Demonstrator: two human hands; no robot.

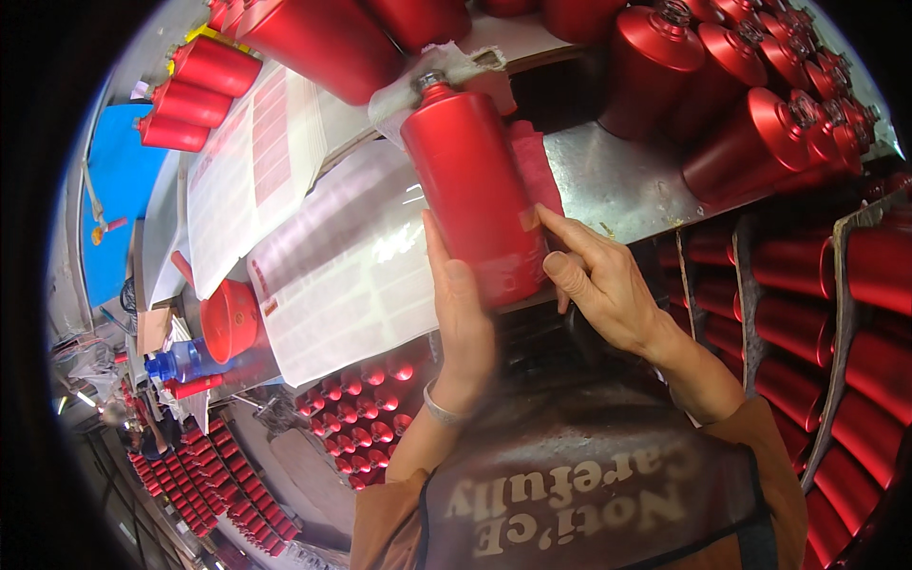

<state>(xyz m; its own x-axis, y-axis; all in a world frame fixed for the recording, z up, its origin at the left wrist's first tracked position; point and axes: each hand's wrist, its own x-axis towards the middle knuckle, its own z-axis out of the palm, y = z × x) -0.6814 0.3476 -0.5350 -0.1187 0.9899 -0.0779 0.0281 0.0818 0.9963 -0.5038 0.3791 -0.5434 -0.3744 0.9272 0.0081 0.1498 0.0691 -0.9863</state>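
A glossy red bottle [465, 171] with a narrow dark neck is in front of me, its neck pointing away and its base toward me. My left hand [464, 309] lies along its lower left side, fingers against the wall. On the lower right side, my right hand [608, 285] presses its index fingertip to the bottle, beside a small tan patch on the surface. Its thumb is near the base. Under the bottle's neck end is a crumpled white cloth [389, 109]. A red cloth [537, 166] shows just right of the bottle.
A large translucent sheet [351, 256] and a stack of printed sheets [252, 152] lie at the left. Red bottles [655, 57] stand at the far right; more fill the racks [788, 323] at right and lower left. A red scoop-like container [228, 318] sits by a blue-capped bottle [180, 361].
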